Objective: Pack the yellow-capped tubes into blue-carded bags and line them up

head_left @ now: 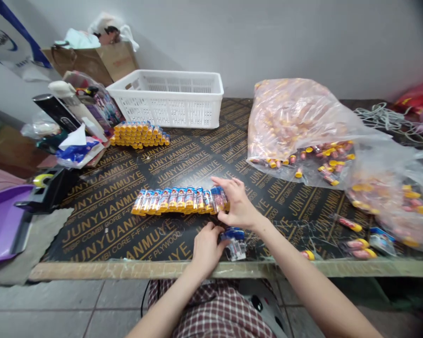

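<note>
A row of small tubes [173, 199] with blue printed sleeves and yellow caps lies side by side on the dark table. My right hand [238, 202] is at the row's right end, thumb and fingers closed around an end tube, which they partly hide. Nearer the table edge, my left hand [207, 246] has its fingers curled at the left side of a small pile of blue and clear plastic sleeves [237, 249]. Its fingertips touch the pile; whether they pinch a sleeve is hard to see.
Stacked yellow-capped tubes [139, 135] sit before a white plastic basket [176, 105]. At right, a big clear bag [292, 112] spills pink tubes with yellow caps. Loose tubes [359, 249] lie near the front edge. Bottles [61, 110] and a purple dustpan [7, 220] are at left.
</note>
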The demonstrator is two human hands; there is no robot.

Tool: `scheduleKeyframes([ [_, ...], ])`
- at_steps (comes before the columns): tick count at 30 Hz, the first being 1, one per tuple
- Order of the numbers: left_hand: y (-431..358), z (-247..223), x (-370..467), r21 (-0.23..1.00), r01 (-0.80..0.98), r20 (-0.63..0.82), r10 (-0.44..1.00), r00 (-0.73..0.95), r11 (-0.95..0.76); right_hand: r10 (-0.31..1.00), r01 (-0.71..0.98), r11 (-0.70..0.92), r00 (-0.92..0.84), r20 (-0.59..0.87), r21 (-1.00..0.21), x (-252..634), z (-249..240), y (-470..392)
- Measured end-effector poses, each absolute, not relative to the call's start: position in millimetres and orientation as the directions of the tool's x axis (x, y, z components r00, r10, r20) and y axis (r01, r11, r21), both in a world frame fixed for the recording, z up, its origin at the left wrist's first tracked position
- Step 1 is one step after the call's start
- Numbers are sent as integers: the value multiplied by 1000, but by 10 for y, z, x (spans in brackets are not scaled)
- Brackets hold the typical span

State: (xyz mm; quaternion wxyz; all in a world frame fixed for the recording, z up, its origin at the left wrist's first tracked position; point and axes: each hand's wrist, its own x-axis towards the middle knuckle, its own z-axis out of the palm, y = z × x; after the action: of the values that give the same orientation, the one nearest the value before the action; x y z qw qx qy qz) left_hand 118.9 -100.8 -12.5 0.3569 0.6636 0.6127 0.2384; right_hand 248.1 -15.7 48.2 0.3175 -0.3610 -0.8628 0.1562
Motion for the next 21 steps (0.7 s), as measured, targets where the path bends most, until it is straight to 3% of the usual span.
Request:
scheduleKeyframes([
  [3,-999,-200,1201,654,754,-118,977,179,-59,738,606,672,-591,325,-425,2324,452,-4],
  [7,-1010,-228,1151,669,738,-94,975,203,-89,749,675,662,-613,253,-326,2357,546,-83],
  [11,-1023,-276,1099,672,723,-53,965,257,-156,862,797,505,-452,228,-330,2888,733,-341],
  [13,-1039,-294,1097,677,715,-34,963,267,-174,953,893,296,-298,46,-340,3325,753,-509],
  [15,-1053,-294,1107,681,716,-43,968,249,-154,954,940,132,-207,-216,-315,3778,691,-681],
  [18,-1058,-261,1131,675,730,-62,977,204,-109,910,946,68,-190,-368,-318,4280,507,-901],
  [21,-1047,-211,1145,730,675,-16,985,170,-105,884,925,61,-225,-409,-376,4474,332,-1035],
])
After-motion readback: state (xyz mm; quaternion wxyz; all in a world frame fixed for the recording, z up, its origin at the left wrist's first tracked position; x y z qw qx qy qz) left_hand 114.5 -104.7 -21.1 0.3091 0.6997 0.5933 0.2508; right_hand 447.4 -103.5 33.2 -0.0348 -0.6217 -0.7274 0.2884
